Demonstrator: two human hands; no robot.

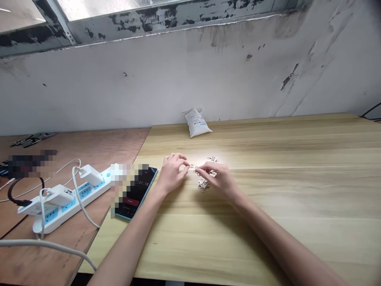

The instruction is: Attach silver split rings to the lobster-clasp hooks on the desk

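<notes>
A scuffed white plaster wall (166, 83) with black stains rises behind a pale wood-grain tabletop (297, 222); a reddish-brown plywood tabletop (125, 143) adjoins it at left, beneath a long window's paint-flecked grey frame (119, 28).

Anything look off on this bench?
The wall behind the wooden tabletop looks damaged: dark flaking patches and scuffs run along it and the window ledge above. A white sachet also sits slumped against the wall, apart from everything else.
</notes>
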